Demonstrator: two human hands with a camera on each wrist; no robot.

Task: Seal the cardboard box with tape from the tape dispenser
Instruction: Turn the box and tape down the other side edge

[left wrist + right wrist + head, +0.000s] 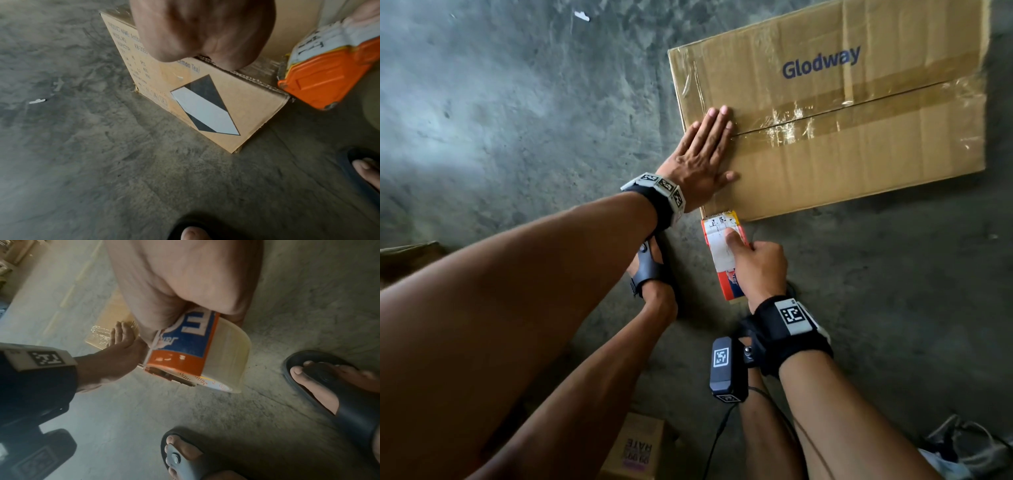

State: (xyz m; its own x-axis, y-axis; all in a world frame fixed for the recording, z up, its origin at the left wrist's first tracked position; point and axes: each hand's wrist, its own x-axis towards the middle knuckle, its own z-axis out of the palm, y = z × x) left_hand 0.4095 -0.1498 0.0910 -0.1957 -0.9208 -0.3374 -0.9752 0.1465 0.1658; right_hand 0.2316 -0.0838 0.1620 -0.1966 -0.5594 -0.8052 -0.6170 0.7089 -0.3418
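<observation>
A brown cardboard box (pixel 859 144) marked "Glodway" stands on the concrete floor, its top flaps closed along a seam (pixel 825 113) covered by old wrinkled tape. My left hand (pixel 705 150) lies flat on the box's near-left corner, fingers straight, pressing down. My right hand (pixel 756 263) grips the orange tape dispenser (pixel 726 253) with its clear tape roll (pixel 224 356). The dispenser's front end touches the box's near side just below the top edge (pixel 320 76). The box's left side (pixel 205 104) carries a black and white diamond label.
My feet in dark sandals (pixel 329 386) stand on the floor just behind the dispenser. A smaller cardboard box (pixel 637 445) sits near my legs at the bottom. Bare concrete floor (pixel 517 102) stretches to the left. A pale crumpled bag (pixel 969 448) lies at the lower right.
</observation>
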